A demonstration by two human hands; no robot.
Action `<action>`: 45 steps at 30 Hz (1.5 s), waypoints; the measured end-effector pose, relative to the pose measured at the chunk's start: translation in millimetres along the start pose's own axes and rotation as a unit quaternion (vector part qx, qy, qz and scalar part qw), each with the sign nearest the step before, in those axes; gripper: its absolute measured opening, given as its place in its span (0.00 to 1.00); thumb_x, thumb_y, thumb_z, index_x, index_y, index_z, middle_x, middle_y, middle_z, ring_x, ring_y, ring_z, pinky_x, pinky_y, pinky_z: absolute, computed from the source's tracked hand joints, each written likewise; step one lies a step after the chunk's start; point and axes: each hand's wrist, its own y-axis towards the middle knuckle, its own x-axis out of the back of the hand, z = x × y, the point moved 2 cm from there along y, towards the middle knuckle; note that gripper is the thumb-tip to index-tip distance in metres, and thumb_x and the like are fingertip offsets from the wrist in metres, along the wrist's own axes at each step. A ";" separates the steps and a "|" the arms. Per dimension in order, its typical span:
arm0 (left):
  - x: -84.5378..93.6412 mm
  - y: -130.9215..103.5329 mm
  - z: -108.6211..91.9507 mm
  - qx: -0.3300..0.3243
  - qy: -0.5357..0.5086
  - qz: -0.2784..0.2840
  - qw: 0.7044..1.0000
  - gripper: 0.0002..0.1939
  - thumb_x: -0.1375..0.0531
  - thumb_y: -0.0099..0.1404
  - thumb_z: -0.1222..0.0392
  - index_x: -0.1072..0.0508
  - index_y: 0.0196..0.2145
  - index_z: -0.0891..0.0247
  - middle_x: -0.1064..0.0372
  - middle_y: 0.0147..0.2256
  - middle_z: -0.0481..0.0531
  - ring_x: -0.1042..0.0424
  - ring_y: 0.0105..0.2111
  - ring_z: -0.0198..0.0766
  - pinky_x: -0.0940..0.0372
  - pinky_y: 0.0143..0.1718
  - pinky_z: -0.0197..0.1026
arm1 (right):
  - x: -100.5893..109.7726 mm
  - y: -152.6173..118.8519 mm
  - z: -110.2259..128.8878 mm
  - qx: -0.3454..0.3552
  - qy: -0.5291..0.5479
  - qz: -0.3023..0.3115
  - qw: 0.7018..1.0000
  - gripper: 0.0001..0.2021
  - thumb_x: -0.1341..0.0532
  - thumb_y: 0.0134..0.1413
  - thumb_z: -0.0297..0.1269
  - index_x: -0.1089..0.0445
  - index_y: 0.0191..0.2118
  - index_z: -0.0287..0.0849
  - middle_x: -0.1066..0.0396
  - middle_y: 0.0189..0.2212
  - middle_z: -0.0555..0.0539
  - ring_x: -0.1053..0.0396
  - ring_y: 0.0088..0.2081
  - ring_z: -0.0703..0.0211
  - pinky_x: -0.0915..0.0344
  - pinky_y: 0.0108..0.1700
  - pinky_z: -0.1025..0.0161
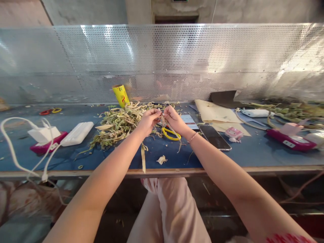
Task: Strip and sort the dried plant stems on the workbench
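Both my hands meet over the middle of the blue table, fingers pinched close together. My left hand (151,119) and my right hand (173,118) grip a thin dried plant stem (163,118) between them; its lower end trails beneath my right hand. To the left of my hands lies a heap of dried, greenish leafy plants (118,123). Right below my hands are scissors with yellow handles (172,134), partly covered. A dry leaf strip (143,158) hangs toward the table edge, and a pale scrap (162,159) lies close by.
A yellow tube (120,96) stands behind the heap. On the left are a white power bank (77,133) and a purple socket block with cables. To the right lie a phone (215,137), a pink case (234,134), brown paper (217,113) and another purple socket block (291,140). A perforated metal screen (162,60) rises behind.
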 end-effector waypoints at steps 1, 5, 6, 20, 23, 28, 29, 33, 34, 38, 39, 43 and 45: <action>-0.8 -0.3 0.1 0.001 0.006 -0.003 1.000 0.09 0.38 0.49 0.60 0.37 0.22 0.64 0.41 0.21 0.44 0.39 0.22 0.27 0.40 0.25 0.34 | 0.4 0.0 -0.1 0.009 -0.018 -0.002 1.000 0.05 0.50 0.54 0.34 0.49 0.29 0.45 0.51 0.22 0.55 0.51 0.24 0.66 0.47 0.28 0.65; -4.1 -2.0 -0.1 -0.017 0.033 -0.012 0.999 0.11 0.39 0.51 0.58 0.39 0.22 0.64 0.43 0.20 0.43 0.41 0.20 0.26 0.41 0.25 0.34 | 1.3 0.3 -1.9 0.026 -0.046 -0.005 0.999 0.05 0.51 0.54 0.33 0.49 0.29 0.45 0.50 0.23 0.54 0.49 0.26 0.65 0.46 0.31 0.64; -4.6 -2.4 -0.2 -0.023 0.041 -0.014 0.999 0.11 0.39 0.51 0.57 0.39 0.22 0.64 0.44 0.20 0.43 0.41 0.20 0.26 0.41 0.25 0.34 | 1.4 0.5 -2.4 0.027 -0.047 -0.006 0.999 0.05 0.51 0.54 0.34 0.49 0.29 0.45 0.49 0.23 0.54 0.49 0.26 0.65 0.46 0.31 0.64; 6.3 5.9 4.8 -0.133 0.128 -0.013 0.983 0.12 0.37 0.48 0.53 0.33 0.25 0.64 0.37 0.22 0.45 0.38 0.23 0.28 0.40 0.28 0.34 | 0.8 -0.1 -0.4 -0.045 0.055 -0.013 0.997 0.08 0.50 0.53 0.39 0.49 0.27 0.44 0.52 0.19 0.57 0.51 0.21 0.69 0.51 0.25 0.68; 5.8 6.4 4.9 -0.126 0.123 -0.008 0.984 0.13 0.37 0.46 0.52 0.33 0.25 0.64 0.37 0.22 0.45 0.37 0.24 0.29 0.39 0.29 0.35 | 1.6 0.7 -1.7 -0.042 0.054 -0.020 0.997 0.08 0.49 0.53 0.38 0.49 0.27 0.44 0.52 0.19 0.57 0.52 0.21 0.69 0.51 0.25 0.68; 4.3 4.4 3.1 -0.117 0.125 -0.011 0.985 0.12 0.37 0.48 0.53 0.33 0.25 0.63 0.37 0.21 0.45 0.36 0.23 0.29 0.38 0.29 0.36 | 2.9 2.3 -1.9 -0.032 0.029 -0.030 0.999 0.06 0.49 0.52 0.35 0.47 0.27 0.43 0.53 0.19 0.57 0.52 0.21 0.69 0.51 0.25 0.67; 4.2 4.0 2.8 -0.116 0.129 -0.012 0.985 0.12 0.38 0.48 0.53 0.33 0.25 0.63 0.38 0.21 0.45 0.37 0.22 0.29 0.38 0.29 0.36 | 2.9 2.3 -1.5 -0.029 0.019 -0.037 0.999 0.05 0.49 0.52 0.35 0.47 0.27 0.43 0.52 0.19 0.57 0.52 0.21 0.68 0.51 0.26 0.67; 5.3 3.9 3.8 -0.119 0.145 -0.022 0.982 0.10 0.39 0.51 0.54 0.35 0.24 0.63 0.39 0.20 0.44 0.39 0.21 0.29 0.40 0.27 0.36 | 1.2 1.3 -1.0 -0.022 -0.031 -0.054 0.998 0.04 0.50 0.51 0.33 0.47 0.27 0.43 0.50 0.20 0.56 0.50 0.22 0.68 0.49 0.28 0.66; 5.8 4.3 4.5 -0.122 0.146 -0.024 0.981 0.10 0.40 0.52 0.54 0.35 0.24 0.63 0.40 0.20 0.44 0.39 0.21 0.29 0.41 0.27 0.36 | 0.5 1.1 -1.3 -0.024 -0.038 -0.051 0.998 0.04 0.50 0.51 0.34 0.48 0.27 0.44 0.49 0.20 0.56 0.49 0.23 0.67 0.49 0.28 0.66; 7.2 5.6 5.9 -0.134 0.178 -0.029 0.974 0.11 0.41 0.53 0.53 0.37 0.24 0.63 0.40 0.20 0.45 0.39 0.22 0.30 0.42 0.27 0.37 | 0.5 1.6 -1.8 -0.022 -0.059 -0.042 0.997 0.04 0.50 0.51 0.34 0.47 0.28 0.44 0.47 0.21 0.55 0.47 0.24 0.66 0.47 0.30 0.65; 7.5 5.6 5.4 -0.139 0.197 -0.034 0.970 0.11 0.41 0.54 0.53 0.37 0.24 0.63 0.40 0.20 0.45 0.39 0.22 0.30 0.42 0.27 0.37 | 2.1 1.8 -0.7 -0.015 -0.068 -0.050 0.996 0.03 0.50 0.51 0.34 0.47 0.28 0.43 0.45 0.22 0.54 0.46 0.25 0.66 0.46 0.31 0.65; 9.2 4.0 0.9 -0.171 0.271 -0.082 0.944 0.11 0.43 0.56 0.54 0.39 0.24 0.62 0.42 0.20 0.45 0.41 0.21 0.30 0.44 0.26 0.36 | 12.1 0.6 10.1 0.042 -0.127 -0.128 0.983 0.03 0.47 0.49 0.32 0.44 0.31 0.43 0.41 0.30 0.49 0.42 0.32 0.63 0.44 0.35 0.63; 9.8 2.7 -1.2 -0.187 0.294 -0.102 0.932 0.10 0.44 0.57 0.55 0.39 0.24 0.62 0.41 0.21 0.45 0.40 0.22 0.30 0.44 0.26 0.36 | 14.1 -0.7 15.8 0.069 -0.168 -0.131 0.975 0.03 0.46 0.49 0.32 0.44 0.29 0.43 0.42 0.29 0.49 0.42 0.32 0.62 0.43 0.36 0.62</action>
